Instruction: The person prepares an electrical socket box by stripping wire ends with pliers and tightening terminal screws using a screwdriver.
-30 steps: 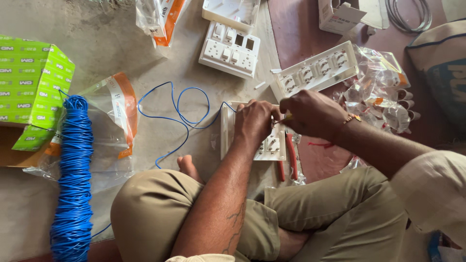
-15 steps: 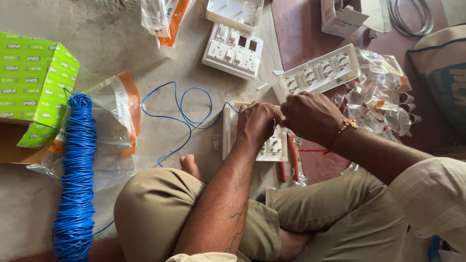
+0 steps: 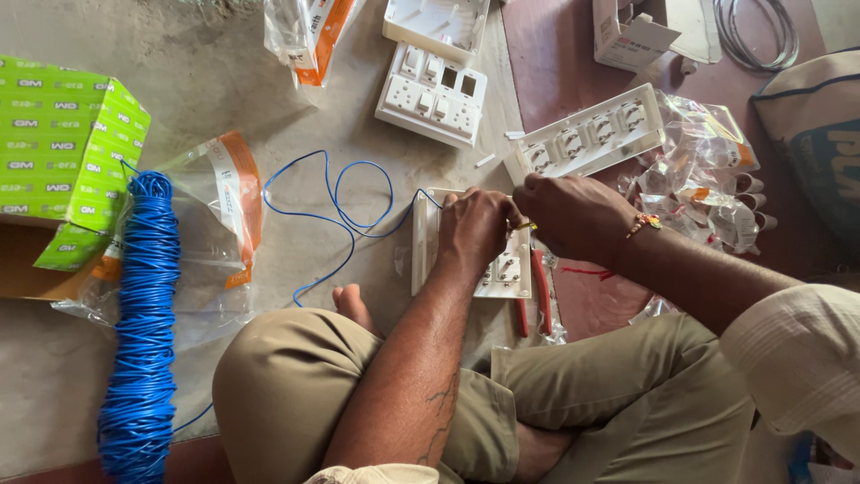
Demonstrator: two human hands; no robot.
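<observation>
I sit cross-legged on the floor over a white switch plate [image 3: 506,273] lying in front of my knees. My left hand [image 3: 477,229] is closed on the plate's top, pinching the end of a loose blue wire [image 3: 339,215] that curls away to the left. My right hand [image 3: 573,215] meets it from the right, fingers closed around a small tool with a yellow tip [image 3: 522,227] pointed at the plate. The tool's shaft is hidden in the fist.
A blue wire coil [image 3: 139,332] in a plastic bag lies at left beside a green carton [image 3: 63,152]. More white switch plates [image 3: 432,97] [image 3: 591,136] lie ahead. Red-handled pliers [image 3: 536,300] sit by the plate. Clear wrappers [image 3: 708,184] pile at right.
Both hands stay on the switch plate with barely any shift. The view has drifted slightly, so the floor items sit a little more to the right.
</observation>
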